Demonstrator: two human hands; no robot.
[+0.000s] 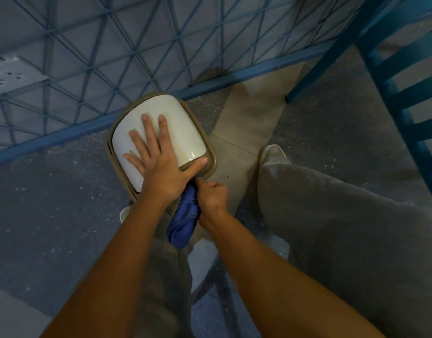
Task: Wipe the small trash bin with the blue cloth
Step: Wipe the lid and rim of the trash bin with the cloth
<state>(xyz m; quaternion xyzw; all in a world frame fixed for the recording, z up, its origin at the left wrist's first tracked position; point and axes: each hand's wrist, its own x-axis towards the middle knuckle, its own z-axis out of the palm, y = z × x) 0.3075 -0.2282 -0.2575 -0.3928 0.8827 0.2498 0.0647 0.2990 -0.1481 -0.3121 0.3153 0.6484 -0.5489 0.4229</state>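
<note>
While the left hand (159,164) lies flat on the white lid (183,128) of the small trash bin (211,168), fingers straight and spread and the thumb reaching along the near corner of the beige rim, the right hand (211,195) grips the blue cloth (184,223) in a closed fist. The cloth is bunched. Its upper end is tucked against the bin's near side just under the rim, below the left thumb, and the rest hangs down between the two forearms.

The bin stands on the speckled grey floor (51,191), close to a blue lattice fence (112,57), with a grey trouser leg (332,228) and a pale shoe (273,152) beside it to the right.

By the look of it the wiping is under way, not finished: the cloth meets the bin at one small spot on the near wall, and the left hand seems to be steadying the bin. The lid is glossy and shows no streak or damp trail, so whether it has been wiped cannot be told. The far and left walls are hidden from this angle. I would judge that most of the outer wall, the rim and perhaps the lid are left to do, and the cloth would cover more if opened out.
</note>
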